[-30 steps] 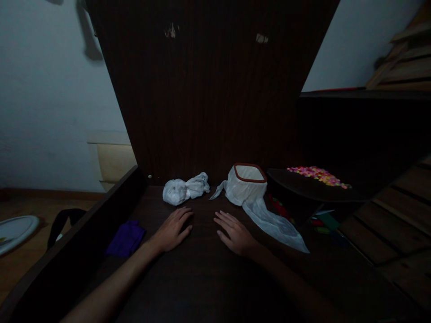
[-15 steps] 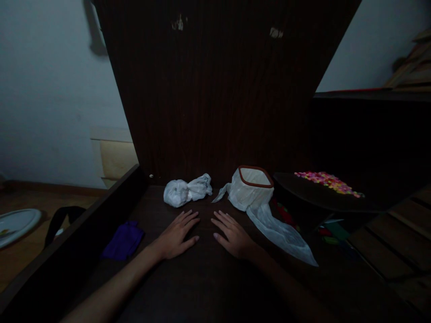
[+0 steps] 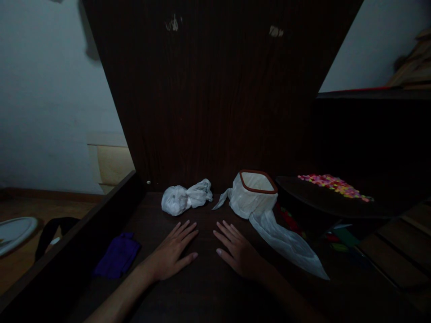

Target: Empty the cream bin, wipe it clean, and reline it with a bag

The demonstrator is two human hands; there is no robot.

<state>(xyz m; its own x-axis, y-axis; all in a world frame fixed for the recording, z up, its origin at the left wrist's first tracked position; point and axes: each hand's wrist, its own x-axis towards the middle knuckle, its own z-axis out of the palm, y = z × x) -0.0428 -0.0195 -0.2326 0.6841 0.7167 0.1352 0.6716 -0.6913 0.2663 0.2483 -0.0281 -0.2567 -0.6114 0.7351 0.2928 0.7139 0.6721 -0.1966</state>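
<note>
My left hand (image 3: 173,251) lies palm down on the dark wooden surface (image 3: 188,296), fingers spread, holding nothing. Opposite it, my right hand (image 3: 236,249) rests flat too, with its fingers a little apart and nothing in its grasp. Beyond the left fingertips sits a knotted white plastic bag (image 3: 175,200); its contents are hidden. Past the right hand stands a squarish container with a brown rim (image 3: 258,190), wrapped in a white plastic bag (image 3: 247,204) whose long tail (image 3: 289,246) trails toward the right front. A folded purple cloth (image 3: 117,255) lies left of my left wrist.
A tall dark panel (image 3: 215,103) rises behind the bags, and a raised wooden edge (image 3: 77,242) borders the left. At right, a dark curved ledge (image 3: 303,199) carries many small colourful pieces (image 3: 336,186). Red and green items (image 3: 346,235) lie below it. A white oval object (image 3: 16,231) is at far left.
The whole scene sits slightly lower in the picture, as the head view has shifted. Both hands remain flat on the surface, and the bags and cloth keep their places.
</note>
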